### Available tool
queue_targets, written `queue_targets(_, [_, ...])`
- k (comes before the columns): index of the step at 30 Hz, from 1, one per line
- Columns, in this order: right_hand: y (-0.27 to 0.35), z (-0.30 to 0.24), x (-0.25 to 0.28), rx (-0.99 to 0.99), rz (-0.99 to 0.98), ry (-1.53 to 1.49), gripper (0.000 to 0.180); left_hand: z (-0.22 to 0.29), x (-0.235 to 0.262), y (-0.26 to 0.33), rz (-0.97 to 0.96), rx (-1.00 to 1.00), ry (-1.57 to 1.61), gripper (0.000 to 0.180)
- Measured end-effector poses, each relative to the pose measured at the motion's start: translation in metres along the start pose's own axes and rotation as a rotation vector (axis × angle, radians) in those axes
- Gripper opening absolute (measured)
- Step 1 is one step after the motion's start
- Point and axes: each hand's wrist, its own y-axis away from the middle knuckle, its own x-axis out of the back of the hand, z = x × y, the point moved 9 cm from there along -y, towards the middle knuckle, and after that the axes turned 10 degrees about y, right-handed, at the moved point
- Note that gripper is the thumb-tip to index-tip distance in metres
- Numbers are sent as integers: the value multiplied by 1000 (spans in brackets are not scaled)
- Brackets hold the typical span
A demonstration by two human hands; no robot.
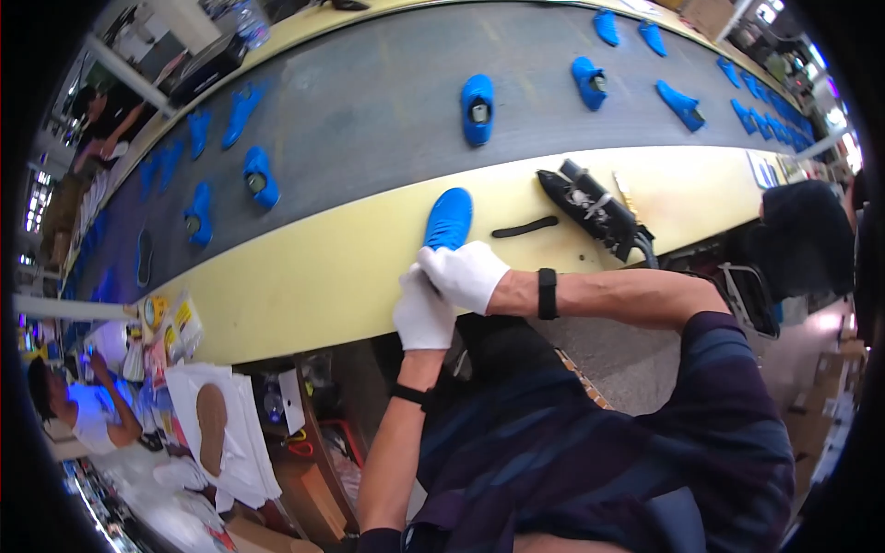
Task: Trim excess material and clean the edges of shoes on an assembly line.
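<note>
At the far left edge a person (78,410) in a light top bends over cluttered papers, and white sheets (241,433) lie there with one brown insole (211,426) on top. Beyond them runs a long dark conveyor belt (387,101), curving from lower left to upper right. On its left part I count about seven blue shoe pieces (260,175); farther right there are three bigger blue shoes on lasts, one near the middle (477,108), one just right of it (588,81) and one lying slanted (680,103), then two more at the top (606,26) and a crowded row at the far right that is too small to count.

Along the near side of the belt runs a pale yellow tabletop (323,276). One blue shoe (449,219) lies on it, toe toward the belt, at the belt's near edge. Both hands wear white gloves. The left hand (423,313) sits just below the shoe's heel, fingers curled together; whether they grip the shoe cannot be told. The right hand (464,273) lies across the heel end, touching it, fingers folded over, and its grip is likewise hidden. Each wrist carries one black band.

Right of the shoe lies one black strip (525,227), then one black shoe upper (590,207) with white marks, touching the tabletop's edge. No open container shows its contents clearly. At the far right sits a dark-haired person (809,235)
</note>
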Motion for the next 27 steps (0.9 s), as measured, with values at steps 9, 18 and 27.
queue_targets(9, [91, 167, 137, -52, 413, 312, 29, -2, 31, 20, 62, -119, -122, 65])
queue_targets(18, [265, 451, 12, -1080, -561, -102, 50, 9, 24, 21, 100, -209, -177, 61])
queue_targets(27, [268, 505, 69, -927, 88, -188, 18, 17, 16, 18, 71, -200, -123, 58])
